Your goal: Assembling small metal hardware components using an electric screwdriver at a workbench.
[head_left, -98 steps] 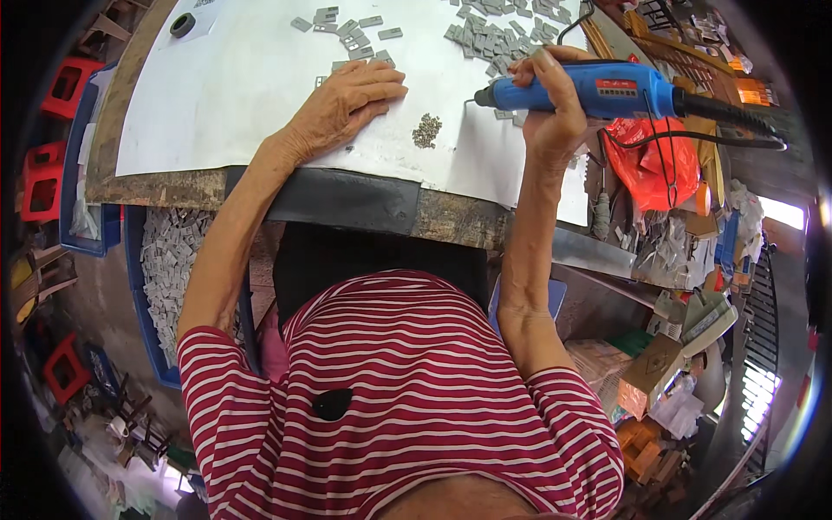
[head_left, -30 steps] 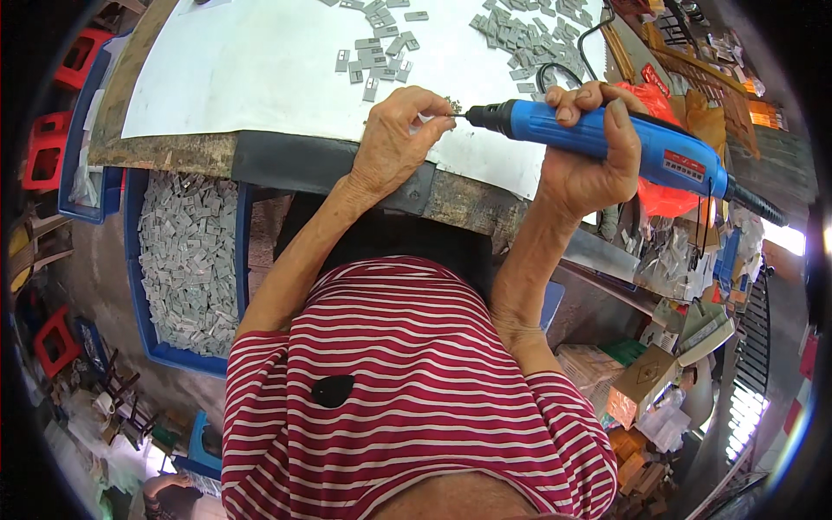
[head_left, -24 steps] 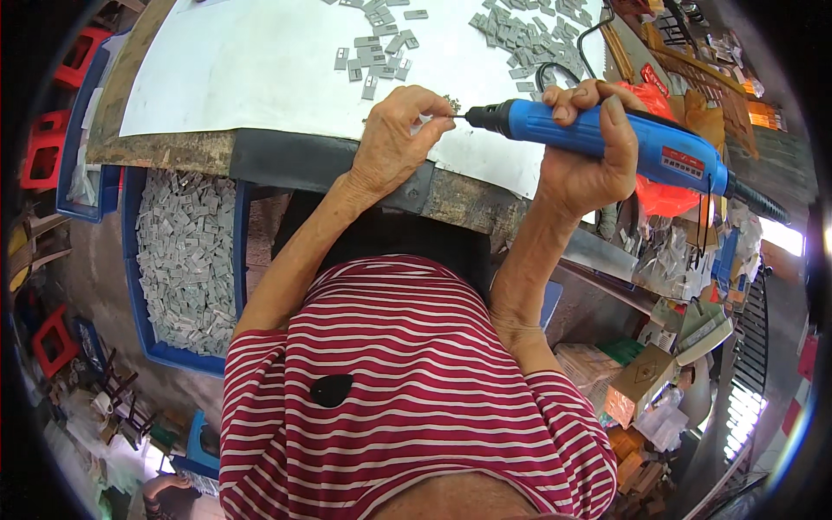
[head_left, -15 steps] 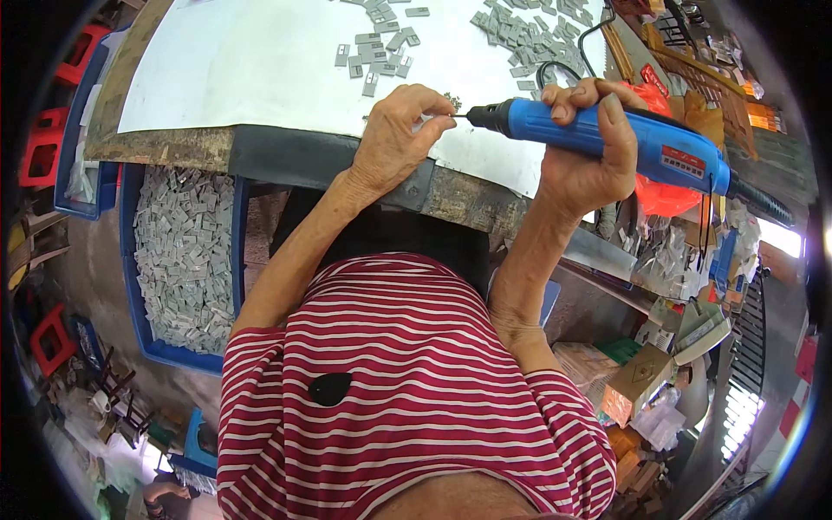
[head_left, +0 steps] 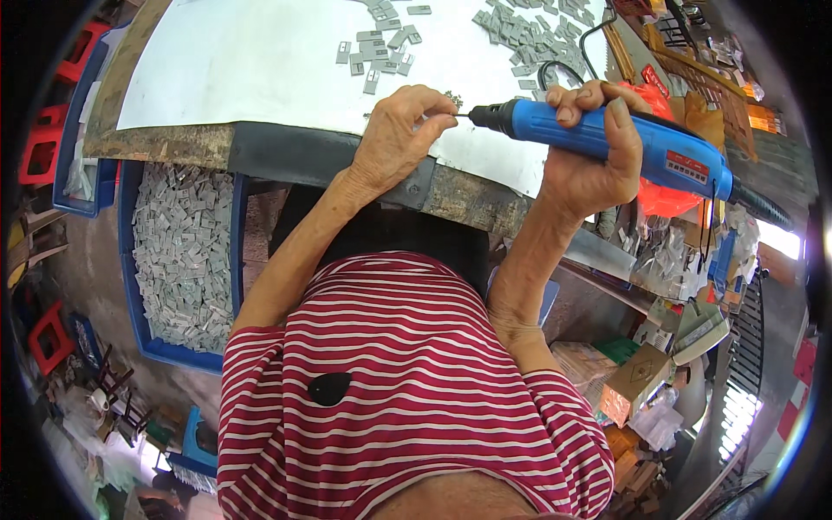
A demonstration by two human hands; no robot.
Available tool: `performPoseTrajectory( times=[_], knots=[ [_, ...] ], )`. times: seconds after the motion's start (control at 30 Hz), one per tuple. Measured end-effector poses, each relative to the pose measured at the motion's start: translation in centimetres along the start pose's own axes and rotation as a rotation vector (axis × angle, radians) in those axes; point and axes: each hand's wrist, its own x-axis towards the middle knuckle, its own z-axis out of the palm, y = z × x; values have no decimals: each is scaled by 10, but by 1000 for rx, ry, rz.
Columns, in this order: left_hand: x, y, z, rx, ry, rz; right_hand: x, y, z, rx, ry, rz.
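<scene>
My right hand (head_left: 598,147) is wrapped round a blue electric screwdriver (head_left: 568,127), held almost level with its black nose toward the left. From that nose a thin bit reaches to the fingertips of my left hand (head_left: 401,134), which are pinched together at its tip. Whatever small piece those fingers hold is hidden. Beneath, white paper (head_left: 234,69) covers the worktable. Just beyond the left fingertips lies a small heap of tiny dark screws (head_left: 452,98). Farther off are a loose group of grey sharpener-like pieces (head_left: 375,48) and a bigger pile of grey pieces (head_left: 537,39).
Below the table's worn front edge (head_left: 329,154), a blue bin (head_left: 143,347) full of grey pieces stands at left. Red stools (head_left: 43,143) are beyond it. A red plastic bag (head_left: 667,201) hangs at the right, with cardboard boxes (head_left: 637,381) lower down. A black cable (head_left: 594,48) crosses the paper.
Both hands and the screwdriver have shifted very slightly to the right in the picture. The left fingertips stay at the bit's tip, and the grips look the same.
</scene>
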Motion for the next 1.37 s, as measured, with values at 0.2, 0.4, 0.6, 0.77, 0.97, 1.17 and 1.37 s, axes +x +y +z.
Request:
performPoseTrajectory(
  times=[0.2,0.4,0.6,0.77,0.97,1.17,1.37],
  knots=[
    [0,3,0,-43,-4,-58,0,1,0,3,10,4],
    [0,3,-1,-10,-23,-44,0,0,0,-6,-3,5],
    [-2,-2,-1,37,-61,19,-1,0,3,-46,-6,-5],
    [-2,0,-1,32,-64,-17,-1,0,2,-50,-1,2],
    [-3,-1,0,-12,-35,-11,-1,-1,4,-14,16,5],
    [-1,3,-2,-22,-32,-57,-1,-2,2,-9,13,3],
    [-2,3,-4,-5,-65,-67,-1,-2,2,-20,7,12]
  ],
)
